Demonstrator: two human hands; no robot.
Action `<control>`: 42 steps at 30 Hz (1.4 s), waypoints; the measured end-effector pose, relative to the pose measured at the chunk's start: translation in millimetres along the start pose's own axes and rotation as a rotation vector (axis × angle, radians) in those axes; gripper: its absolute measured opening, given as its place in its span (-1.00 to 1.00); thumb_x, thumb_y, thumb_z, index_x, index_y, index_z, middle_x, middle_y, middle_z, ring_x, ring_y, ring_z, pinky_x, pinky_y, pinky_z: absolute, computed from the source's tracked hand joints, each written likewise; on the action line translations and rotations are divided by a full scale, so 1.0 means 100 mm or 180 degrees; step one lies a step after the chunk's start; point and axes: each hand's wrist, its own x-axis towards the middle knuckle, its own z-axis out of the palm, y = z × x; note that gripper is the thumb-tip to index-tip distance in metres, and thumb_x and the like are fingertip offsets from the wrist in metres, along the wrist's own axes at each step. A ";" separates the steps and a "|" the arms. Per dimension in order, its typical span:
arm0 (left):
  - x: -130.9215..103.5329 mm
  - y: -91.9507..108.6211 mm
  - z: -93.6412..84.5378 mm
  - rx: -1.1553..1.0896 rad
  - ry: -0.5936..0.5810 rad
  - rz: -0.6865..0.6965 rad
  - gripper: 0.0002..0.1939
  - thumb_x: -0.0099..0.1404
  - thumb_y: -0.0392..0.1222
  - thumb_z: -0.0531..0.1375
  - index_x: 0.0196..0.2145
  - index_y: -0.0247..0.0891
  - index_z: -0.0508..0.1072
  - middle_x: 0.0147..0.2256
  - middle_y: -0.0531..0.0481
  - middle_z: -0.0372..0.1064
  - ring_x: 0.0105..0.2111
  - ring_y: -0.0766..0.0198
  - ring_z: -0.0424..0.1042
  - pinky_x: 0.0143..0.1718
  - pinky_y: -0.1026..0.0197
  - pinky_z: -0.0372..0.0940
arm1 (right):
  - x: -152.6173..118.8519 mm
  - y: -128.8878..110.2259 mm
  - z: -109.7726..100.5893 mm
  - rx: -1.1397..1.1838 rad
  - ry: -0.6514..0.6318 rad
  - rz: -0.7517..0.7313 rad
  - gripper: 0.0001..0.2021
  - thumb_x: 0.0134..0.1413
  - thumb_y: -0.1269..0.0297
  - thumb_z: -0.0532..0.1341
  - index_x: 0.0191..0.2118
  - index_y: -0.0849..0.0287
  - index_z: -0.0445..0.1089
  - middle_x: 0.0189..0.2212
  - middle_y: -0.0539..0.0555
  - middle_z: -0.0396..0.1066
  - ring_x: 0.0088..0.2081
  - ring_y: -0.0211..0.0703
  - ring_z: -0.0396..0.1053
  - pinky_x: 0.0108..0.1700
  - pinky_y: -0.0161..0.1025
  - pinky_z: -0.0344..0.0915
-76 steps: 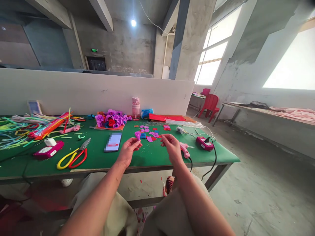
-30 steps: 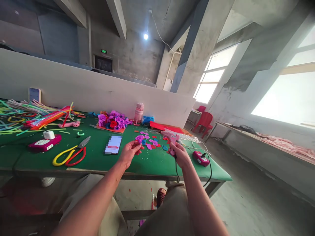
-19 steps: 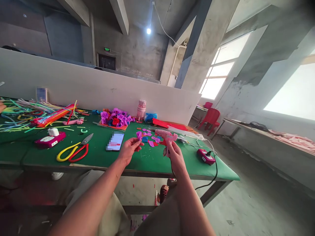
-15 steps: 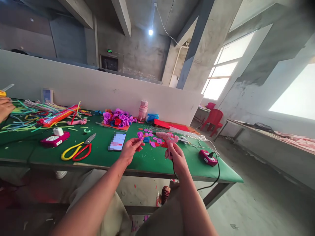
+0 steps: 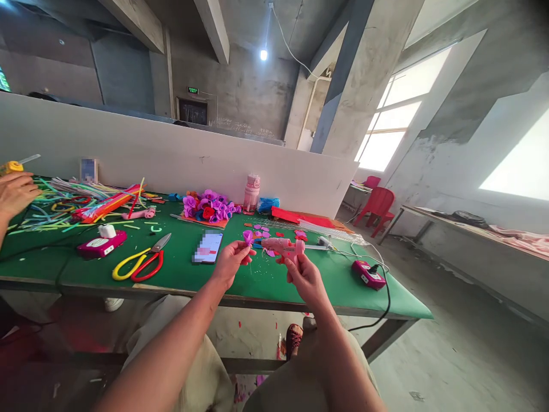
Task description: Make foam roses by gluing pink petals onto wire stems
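Between the fingertips of my left hand [image 5: 233, 262] is a small purple paper flower [image 5: 247, 237], held upright above the green table [image 5: 171, 277]. My right hand [image 5: 305, 277] grips a pink glue gun [image 5: 283, 247] by its handle. The gun lies level, its nozzle pointing left, close to the flower; whether they touch I cannot tell. Behind the gun, purple and red paper petals [image 5: 261, 232] are scattered on the table. A bunch of purple flowers [image 5: 210, 207] with a red one rests farther back on the left.
A phone [image 5: 207, 247], scissors [image 5: 148, 258] and a magenta power socket [image 5: 102, 245] are left of my hands. Another socket [image 5: 368, 274] with a black cable is at the right. A pink bottle [image 5: 251, 193] stands behind. At far left, another person's hand [image 5: 17, 194] holds a yellow tool.
My right hand has brought the glue gun leftward and levelled it, its nozzle now nearer the flower. The other person's hand and yellow tool show more at the left; the view has shifted slightly.
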 end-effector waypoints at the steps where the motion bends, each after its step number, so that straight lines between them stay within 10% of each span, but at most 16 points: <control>1: 0.00 0.00 0.00 0.0006 -0.0004 0.0004 -0.72 -0.01 -0.10 0.29 -0.37 -0.32 0.41 -0.47 -0.04 0.47 -0.56 0.41 0.31 -0.47 0.31 0.17 | 0.00 -0.01 0.01 -0.0110 0.0078 -0.0043 -0.64 0.08 -0.03 0.09 -0.26 0.18 0.37 -0.64 -0.06 0.25 -0.63 -0.32 0.11 -0.57 -0.34 0.09; 24: -0.01 0.05 -0.01 -0.0148 -0.0019 -0.0026 -0.68 -0.07 -0.09 0.34 -0.38 -0.31 0.42 -0.48 -0.03 0.47 -0.60 0.42 0.30 -0.55 0.33 0.13 | 0.07 0.07 -0.24 0.0604 0.0370 0.0425 -0.64 0.00 -0.08 0.16 -0.29 0.15 0.31 -0.60 -0.03 0.33 -0.63 -0.32 0.12 -0.59 -0.33 0.06; 42: -0.06 -0.01 0.06 -0.0349 -0.0181 -0.0310 -0.67 -0.03 -0.11 0.34 -0.36 -0.30 0.34 -0.47 -0.02 0.48 -0.54 0.39 0.39 -0.43 0.29 0.28 | 0.02 0.08 0.04 0.0455 0.0061 0.0174 -0.70 0.05 -0.04 0.13 -0.36 0.12 0.29 -0.43 0.05 0.43 -0.62 -0.32 0.15 -0.57 -0.33 0.14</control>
